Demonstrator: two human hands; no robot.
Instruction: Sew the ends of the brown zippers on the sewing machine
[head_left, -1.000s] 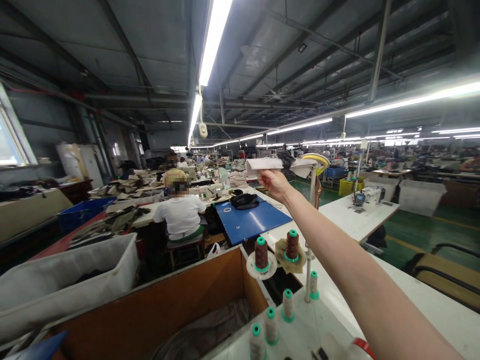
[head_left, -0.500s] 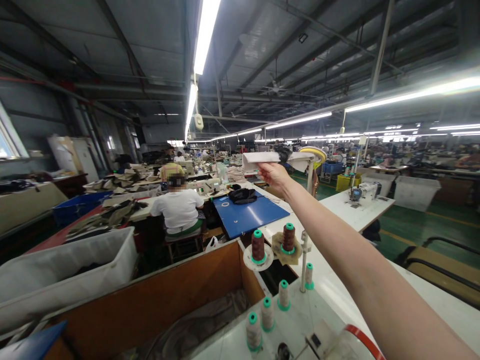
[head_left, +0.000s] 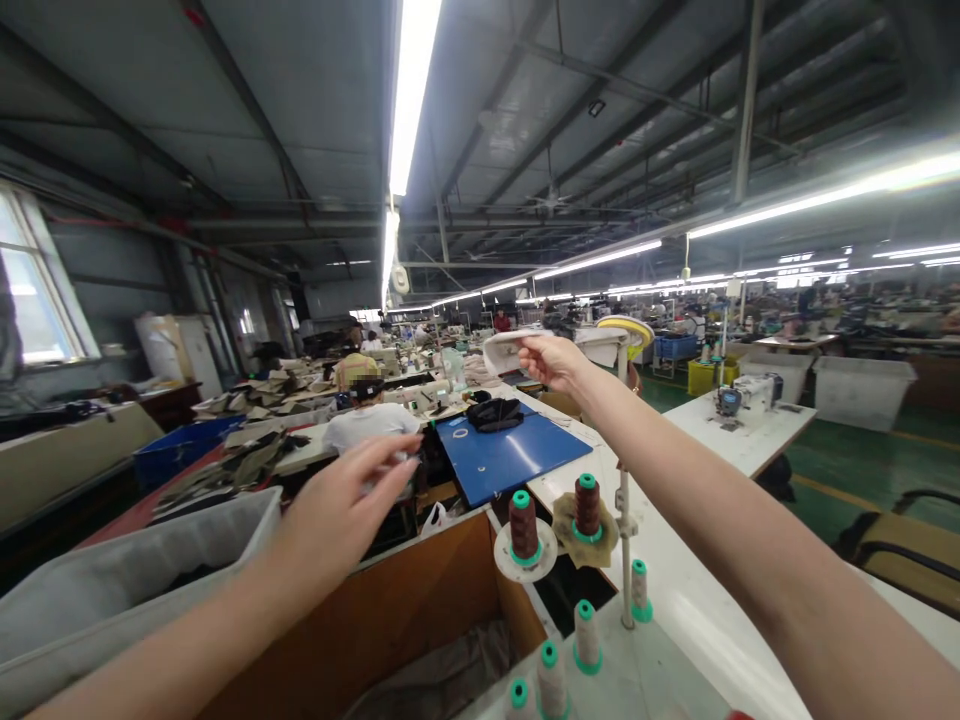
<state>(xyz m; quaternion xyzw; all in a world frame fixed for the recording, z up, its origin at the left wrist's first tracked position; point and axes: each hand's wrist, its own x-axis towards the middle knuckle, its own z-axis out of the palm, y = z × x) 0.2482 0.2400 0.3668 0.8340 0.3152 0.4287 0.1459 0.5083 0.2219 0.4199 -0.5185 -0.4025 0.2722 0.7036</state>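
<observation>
My right hand (head_left: pixel 551 362) reaches far forward, its fingers pinched together at the near rim of a white, curved, tray-like piece (head_left: pixel 501 352) raised above the table. Whether the fingertips grip that rim or something small is hidden. Just behind them is a dark bundle (head_left: pixel 559 328), and a yellow-rimmed disc (head_left: pixel 624 328) sits at the top of the thread stand's pole (head_left: pixel 624 500). My left hand (head_left: pixel 337 510) hangs over the wooden bin, somewhat blurred, with thumb and fingers apart and pointing right; I see nothing in it.
Brown thread cones (head_left: pixel 523 525) and several pale cones (head_left: pixel 587 635) stand below my right arm. A wooden bin (head_left: pixel 420 580) holds grey cloth. Beyond lies a blue board (head_left: pixel 510 450) with black cloth (head_left: pixel 495 414). A seated person (head_left: pixel 367 425) works ahead; a sewing machine (head_left: pixel 750 395) stands right.
My left hand has come into view from the lower left. My right hand has drawn its fingers up over the white piece's rim. The view has shifted slightly left and up.
</observation>
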